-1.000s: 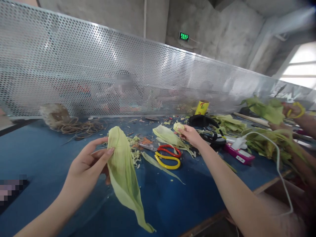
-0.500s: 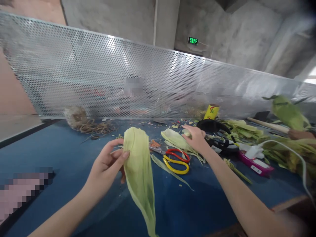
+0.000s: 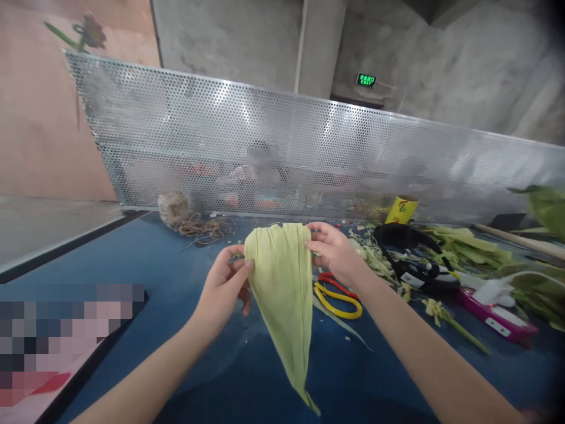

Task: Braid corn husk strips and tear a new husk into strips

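Note:
A pale green corn husk (image 3: pixel 282 288) hangs over the table, wide at its top and narrowing to a twisted tip below. At its upper left edge, the thumb and fingers of my left hand (image 3: pixel 225 280) pinch it. My right hand (image 3: pixel 333 250) grips the upper right edge, its fingers partly behind the husk. Just right of the husk lie scissors with red and yellow handles (image 3: pixel 339 300); their blades are hidden behind it. A thin strip of husk (image 3: pixel 346 325) rests below the handles.
A blue table (image 3: pixel 176 306) ends at a perforated metal screen (image 3: pixel 189 135). Twine (image 3: pixel 205 228) lies at back left. To the right are a yellow roll (image 3: pixel 401 209), a black headband-like device (image 3: pixel 399 247), a magenta power strip (image 3: pixel 497 318) and piled husks (image 3: pixel 463 244). A pixelated panel (image 3: pixel 66 347) is at left.
My right hand has come from the husk pieces on the table to the held husk's right edge. The held husk now looks wider. The camera view has shifted left.

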The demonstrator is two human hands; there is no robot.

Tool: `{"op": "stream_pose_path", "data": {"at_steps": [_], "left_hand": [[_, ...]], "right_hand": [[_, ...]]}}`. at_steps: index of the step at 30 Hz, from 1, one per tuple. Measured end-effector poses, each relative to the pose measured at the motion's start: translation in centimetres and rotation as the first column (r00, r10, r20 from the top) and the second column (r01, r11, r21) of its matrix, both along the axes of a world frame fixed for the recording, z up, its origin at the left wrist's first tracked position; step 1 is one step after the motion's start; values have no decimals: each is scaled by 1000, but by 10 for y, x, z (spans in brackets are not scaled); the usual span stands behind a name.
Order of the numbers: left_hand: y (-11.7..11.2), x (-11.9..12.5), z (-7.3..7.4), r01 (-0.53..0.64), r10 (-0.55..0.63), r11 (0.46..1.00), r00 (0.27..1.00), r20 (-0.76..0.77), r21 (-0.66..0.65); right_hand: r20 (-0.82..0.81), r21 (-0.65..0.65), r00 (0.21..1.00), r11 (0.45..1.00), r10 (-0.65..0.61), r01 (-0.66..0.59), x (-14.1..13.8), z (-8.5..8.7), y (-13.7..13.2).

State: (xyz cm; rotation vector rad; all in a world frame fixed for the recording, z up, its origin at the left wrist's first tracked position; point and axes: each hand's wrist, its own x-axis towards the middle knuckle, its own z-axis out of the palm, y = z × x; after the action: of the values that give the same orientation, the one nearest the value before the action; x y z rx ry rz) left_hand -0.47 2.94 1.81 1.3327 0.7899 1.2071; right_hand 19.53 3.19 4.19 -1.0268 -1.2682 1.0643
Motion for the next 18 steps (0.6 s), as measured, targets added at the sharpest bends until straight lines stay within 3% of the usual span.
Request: {"op": "stream_pose_path", "data": {"at_steps": [5,9,11,13,15,18], "left_hand": [[-1,-3,2,25,-24,999,999,33,-43],[-1,-4,3,-64,65,998,997,-40,20],[-2,-4,2,-39,42,998,998,-54,45],[-4,-4,1,15,-10,998,997,-75,66],[-6,-4,0,41,-27,992,993,-118,118],[-7,-6,0,-29,70,969,985,-157,246]], "right_hand": [[82,63,997,998,1,-6,-11,-1,-4],[133,-64,987,994,91,-84,-15,4,-5],[185,-124,971,984,150,-128,-15,12,-6],[338,-109,921,980,195,-167,-16,21,-7],[548,-39,816,981,182,-192,-18,31,-8],[726,1,670,975,153,-224,-23,44,-10]]}}
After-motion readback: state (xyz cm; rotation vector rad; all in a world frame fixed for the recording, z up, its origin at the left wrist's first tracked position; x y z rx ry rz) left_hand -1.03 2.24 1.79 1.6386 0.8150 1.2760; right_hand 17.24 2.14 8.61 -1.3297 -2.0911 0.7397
